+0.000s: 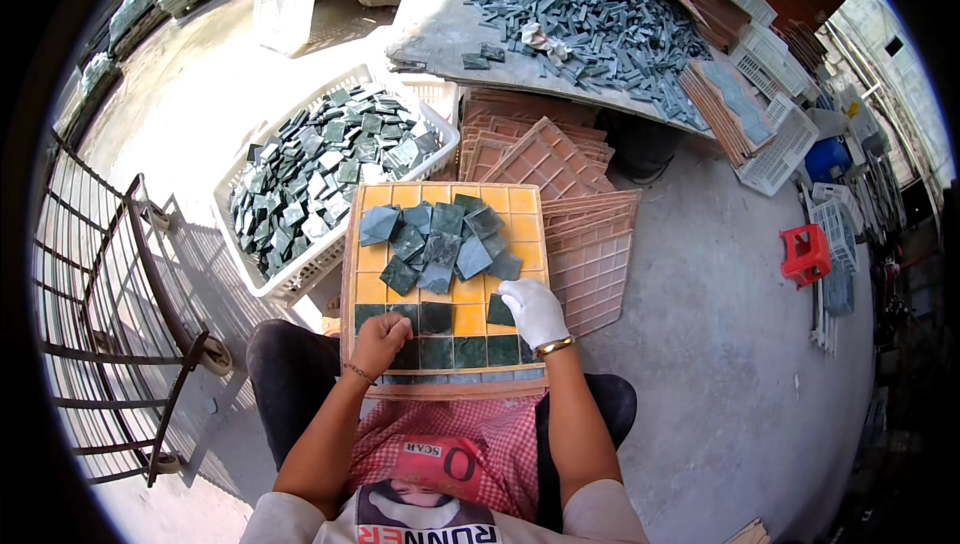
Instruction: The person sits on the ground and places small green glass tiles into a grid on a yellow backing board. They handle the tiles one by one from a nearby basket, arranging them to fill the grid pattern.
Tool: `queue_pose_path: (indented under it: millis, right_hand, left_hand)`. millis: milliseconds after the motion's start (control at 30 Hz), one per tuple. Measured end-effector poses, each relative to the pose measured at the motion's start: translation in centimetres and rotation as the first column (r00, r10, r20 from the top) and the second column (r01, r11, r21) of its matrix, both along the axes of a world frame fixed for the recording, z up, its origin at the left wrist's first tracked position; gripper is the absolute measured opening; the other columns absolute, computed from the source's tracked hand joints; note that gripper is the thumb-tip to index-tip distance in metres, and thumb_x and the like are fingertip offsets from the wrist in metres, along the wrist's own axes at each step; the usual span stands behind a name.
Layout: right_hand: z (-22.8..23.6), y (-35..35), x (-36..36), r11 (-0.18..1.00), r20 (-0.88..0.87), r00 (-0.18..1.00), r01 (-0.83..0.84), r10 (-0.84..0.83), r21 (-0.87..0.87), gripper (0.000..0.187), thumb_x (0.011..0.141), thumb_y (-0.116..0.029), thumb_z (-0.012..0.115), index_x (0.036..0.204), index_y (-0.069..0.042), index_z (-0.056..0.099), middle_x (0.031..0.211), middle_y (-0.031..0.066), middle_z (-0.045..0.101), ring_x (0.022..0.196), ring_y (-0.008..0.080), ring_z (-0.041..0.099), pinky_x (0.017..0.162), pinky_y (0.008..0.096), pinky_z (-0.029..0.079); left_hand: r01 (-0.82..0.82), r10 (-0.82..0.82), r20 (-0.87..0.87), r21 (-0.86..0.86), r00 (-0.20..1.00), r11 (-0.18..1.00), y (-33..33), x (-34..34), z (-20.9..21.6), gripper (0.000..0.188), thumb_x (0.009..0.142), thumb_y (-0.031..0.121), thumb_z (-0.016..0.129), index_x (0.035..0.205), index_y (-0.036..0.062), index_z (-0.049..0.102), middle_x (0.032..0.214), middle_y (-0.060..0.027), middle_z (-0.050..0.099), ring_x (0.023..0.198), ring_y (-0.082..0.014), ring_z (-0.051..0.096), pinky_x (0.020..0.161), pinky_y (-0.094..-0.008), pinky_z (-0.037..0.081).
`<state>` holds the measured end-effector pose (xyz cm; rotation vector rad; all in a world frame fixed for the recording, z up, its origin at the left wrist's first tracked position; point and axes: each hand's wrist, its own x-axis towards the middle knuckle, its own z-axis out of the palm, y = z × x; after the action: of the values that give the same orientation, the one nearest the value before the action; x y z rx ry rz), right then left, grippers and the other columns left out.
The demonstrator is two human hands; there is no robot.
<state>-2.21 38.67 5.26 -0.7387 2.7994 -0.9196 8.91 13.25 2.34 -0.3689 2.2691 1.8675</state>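
A yellow gridded tray (455, 196) rests on my lap, with square dark green stone tiles (437, 352) set in its near rows. A loose heap of similar tiles (440, 247) lies on its far half. My left hand (383, 344), bare, is closed with its fingertips down at the tray's left side; whatever it may hold is hidden under the fingers. On the right, my right hand (535, 312) in a white glove pinches the edge of a dark green tile (500, 311) at its cell. Bare yellow cells show between this tile and those nearer my left hand.
A white plastic crate (240, 254) full of square tiles stands beyond the tray at left. Reddish gridded trays (590, 264) are stacked behind and right. Farther back, a table (430, 34) bears a pile of narrow stone strips (610, 24). A metal rack (150, 264) stands left, a red stool (805, 254) right.
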Motion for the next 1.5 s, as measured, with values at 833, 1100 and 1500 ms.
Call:
queue_pose_path:
  millis: [833, 1100, 1500]
  right_hand:
    - [1.4, -6.9, 3.2, 0.974, 0.04, 0.984, -0.18, 0.176, 0.141, 0.027, 0.072, -0.015, 0.067, 0.095, -0.005, 0.059, 0.094, 0.0138, 0.059, 0.09, 0.0309, 0.057, 0.077, 0.0385, 0.046]
    - [3.5, -8.3, -0.5, 0.921, -0.268, 0.923, 0.333, -0.274, 0.204, 0.052, 0.065, -0.025, 0.076, 0.106, -0.001, 0.054, 0.095, 0.0165, 0.061, 0.089, 0.0315, 0.059, 0.078, 0.0368, 0.046]
    - [2.0, -2.5, 1.7, 0.927, 0.344, 0.897, 0.345, -0.278, -0.15, 0.022, 0.081, -0.014, 0.06, 0.098, 0.0, 0.061, 0.078, 0.0078, 0.063, 0.06, 0.0159, 0.06, 0.054, 0.0277, 0.047]
  left_hand:
    - [-0.076, -0.339, -0.545, -0.602, 0.767, 0.795, 0.5, 0.2, 0.2, 0.022, 0.073, 0.01, 0.06, 0.095, 0.0063, 0.06, 0.097, -0.0058, 0.059, 0.095, -0.0242, 0.054, 0.082, -0.0342, 0.044]
    - [-0.103, -0.266, -0.443, -0.65, 0.856, 0.753, 2.5, -1.2, 0.6, 0.045, 0.067, 0.016, 0.069, 0.109, 0.0071, 0.054, 0.111, -0.0094, 0.05, 0.097, -0.0264, 0.049, 0.085, -0.0343, 0.042]
    - [-0.087, -0.237, -0.496, -0.546, 0.835, 0.833, 2.1, -1.2, 1.4, 0.037, 0.067, 0.011, 0.069, 0.1, 0.0082, 0.052, 0.102, -0.01, 0.052, 0.094, -0.0288, 0.05, 0.082, -0.0361, 0.043]
